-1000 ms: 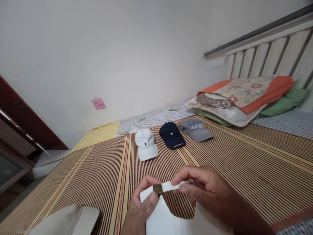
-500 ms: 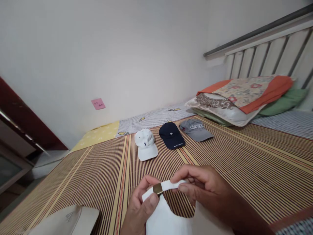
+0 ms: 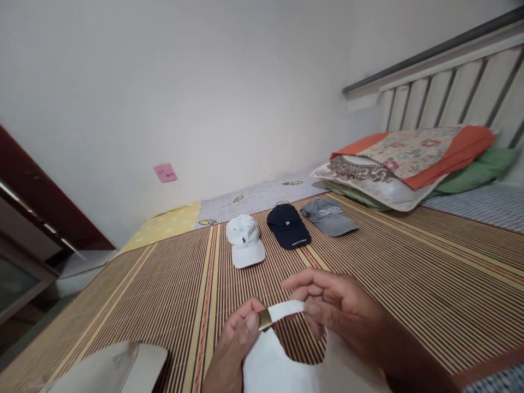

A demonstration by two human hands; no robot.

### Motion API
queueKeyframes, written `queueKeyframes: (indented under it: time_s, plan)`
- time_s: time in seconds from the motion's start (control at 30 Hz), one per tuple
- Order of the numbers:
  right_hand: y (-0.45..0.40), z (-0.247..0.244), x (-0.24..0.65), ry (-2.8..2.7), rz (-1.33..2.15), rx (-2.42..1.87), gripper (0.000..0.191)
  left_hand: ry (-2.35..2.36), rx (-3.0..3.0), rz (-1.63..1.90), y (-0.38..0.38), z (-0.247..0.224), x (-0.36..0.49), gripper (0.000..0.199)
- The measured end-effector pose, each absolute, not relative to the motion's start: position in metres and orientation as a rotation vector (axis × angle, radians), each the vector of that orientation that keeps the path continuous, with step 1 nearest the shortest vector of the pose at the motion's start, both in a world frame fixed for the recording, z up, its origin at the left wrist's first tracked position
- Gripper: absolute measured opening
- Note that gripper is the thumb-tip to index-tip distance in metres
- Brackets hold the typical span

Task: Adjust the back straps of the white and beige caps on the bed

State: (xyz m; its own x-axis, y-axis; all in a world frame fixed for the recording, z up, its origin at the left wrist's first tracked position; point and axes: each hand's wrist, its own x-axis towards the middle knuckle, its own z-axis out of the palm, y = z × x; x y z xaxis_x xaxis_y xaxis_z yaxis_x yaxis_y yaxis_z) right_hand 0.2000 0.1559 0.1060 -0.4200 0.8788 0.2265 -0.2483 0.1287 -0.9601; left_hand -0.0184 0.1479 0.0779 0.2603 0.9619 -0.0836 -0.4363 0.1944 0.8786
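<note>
A white cap is held at the bottom centre, its back opening and strap upward. My left hand is closed at the strap's brass buckle, thumb and fingers pinching beside it. My right hand has its thumb on the right end of the white strap, index finger raised off it. Beyond the hands lie a white cap with a small dark logo, a navy cap and a grey cap, side by side on the striped mat.
A beige cap lies at the bottom left. Pillows with an orange floral cover are stacked at the right, by a white headboard. A pink note is on the wall.
My right index finger has lifted off the strap, and the hand is more spread. My left fingers have shifted onto the buckle, covering the strap end that showed left of it.
</note>
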Motion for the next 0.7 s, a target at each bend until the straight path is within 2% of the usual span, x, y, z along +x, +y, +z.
queueKeyframes:
  time_s: [0.1,0.27,0.7]
  plan:
    - [0.163,0.100,0.207,-1.410,1.624,-0.646,0.047,0.684,0.855,1.145,0.154,0.071,-0.022,0.043]
    - [0.171,0.090,0.218,-1.656,1.649,-0.732,0.048,0.660,0.822,1.167,0.157,0.072,-0.027,0.032]
    - [0.176,0.082,0.212,-1.463,1.680,-0.614,0.041,0.711,0.632,1.134,0.141,0.095,-0.014,0.042]
